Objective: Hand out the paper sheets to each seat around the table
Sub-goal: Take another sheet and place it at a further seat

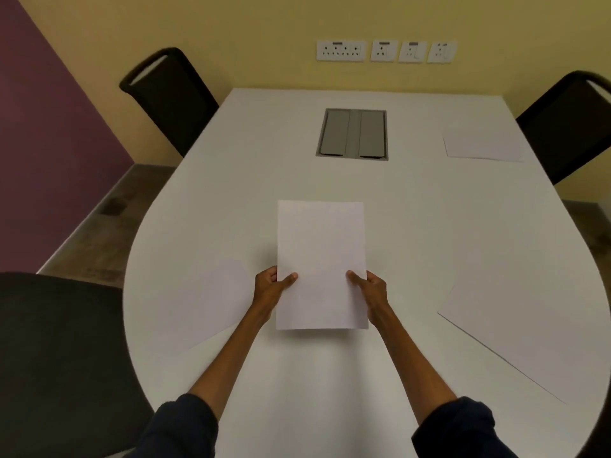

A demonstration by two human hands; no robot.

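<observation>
- A near-left chair (56, 352) is sitting at lower left, with a sheet (211, 302) lying on the table (330, 375) before it: that seat looks served.
- A far-left chair (168, 94) at upper left is showing no paper in front; this one likely remains.
- The left hand (269, 287) and right hand (372, 290) are pinching the held sheet (320, 259) by its side edges at centre, thumbs on top.
- Lower right, another sheet (529, 325) is lying flat.
- Upper right, a far sheet (482, 143) is lying before the right chair (568, 120).

No legible text on anything visible.
</observation>
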